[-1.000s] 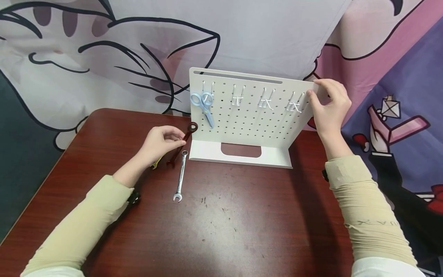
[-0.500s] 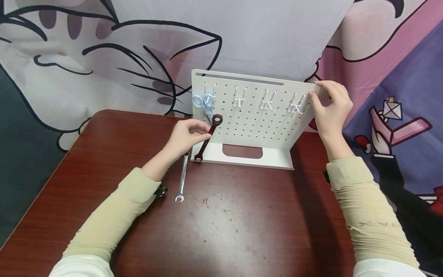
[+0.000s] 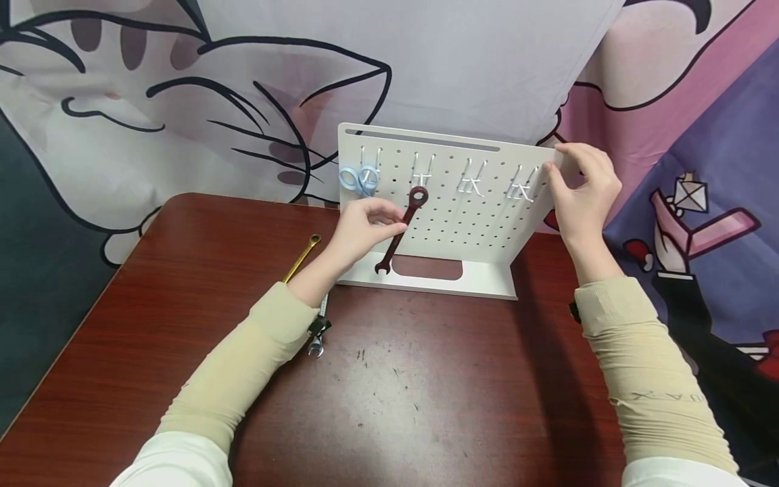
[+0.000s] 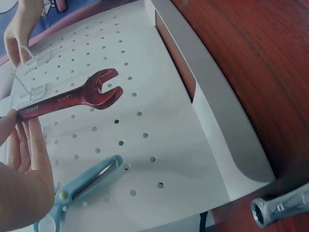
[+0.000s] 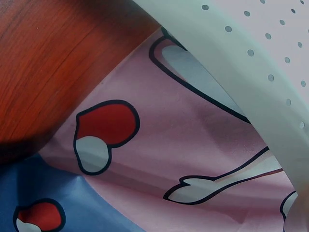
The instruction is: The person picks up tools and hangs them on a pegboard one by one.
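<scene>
Red wrench (image 3: 402,228) now raised to pegboard (image 3: 487,223), brown table (image 3: 395,392), cartoon cloth backdrop (image 3: 182,101)

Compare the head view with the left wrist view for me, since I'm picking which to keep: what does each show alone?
Head only: the right hand gripping the pegboard corner, the gold wrench on the table, the cartoon backdrop.
Left wrist only: the red wrench's open jaw close up, with lettering.
Both: the left hand holding the red wrench, the blue scissors, the silver wrench.
</scene>
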A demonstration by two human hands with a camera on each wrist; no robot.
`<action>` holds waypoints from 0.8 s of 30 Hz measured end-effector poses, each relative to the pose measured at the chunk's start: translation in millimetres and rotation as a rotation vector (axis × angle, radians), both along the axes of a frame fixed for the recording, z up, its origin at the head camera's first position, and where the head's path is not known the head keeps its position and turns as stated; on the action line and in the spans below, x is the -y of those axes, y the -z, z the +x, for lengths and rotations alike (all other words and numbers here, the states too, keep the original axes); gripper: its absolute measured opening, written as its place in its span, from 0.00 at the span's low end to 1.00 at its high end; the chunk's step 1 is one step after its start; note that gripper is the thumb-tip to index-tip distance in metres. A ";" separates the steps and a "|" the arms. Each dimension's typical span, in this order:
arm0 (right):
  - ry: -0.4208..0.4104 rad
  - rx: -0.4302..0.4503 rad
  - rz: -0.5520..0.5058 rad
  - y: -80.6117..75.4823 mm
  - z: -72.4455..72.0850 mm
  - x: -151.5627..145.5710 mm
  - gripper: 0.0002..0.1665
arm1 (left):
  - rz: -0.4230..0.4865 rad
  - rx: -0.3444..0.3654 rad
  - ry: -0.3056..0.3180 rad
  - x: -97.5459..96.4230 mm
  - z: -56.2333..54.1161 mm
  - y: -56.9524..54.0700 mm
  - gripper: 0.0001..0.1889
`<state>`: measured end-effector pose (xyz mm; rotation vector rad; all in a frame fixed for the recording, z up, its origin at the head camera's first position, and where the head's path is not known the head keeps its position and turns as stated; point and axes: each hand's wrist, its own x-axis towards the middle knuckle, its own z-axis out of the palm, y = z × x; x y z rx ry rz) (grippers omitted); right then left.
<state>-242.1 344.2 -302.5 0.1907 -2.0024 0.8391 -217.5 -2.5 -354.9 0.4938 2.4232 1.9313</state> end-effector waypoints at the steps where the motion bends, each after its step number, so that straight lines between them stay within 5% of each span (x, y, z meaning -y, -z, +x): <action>1: -0.001 -0.002 0.002 -0.2 0.1 0.0 0.14 | 0.001 0.001 -0.003 -1.6 -0.7 -0.2 0.10; 17: 0.021 0.005 -0.019 -0.3 -0.2 1.5 0.13 | -0.010 0.024 -0.069 -15.9 -17.2 8.7 0.10; 24: 0.012 -0.007 -0.014 -1.4 0.6 1.9 0.13 | -0.007 0.007 -0.147 -22.9 -20.1 9.8 0.10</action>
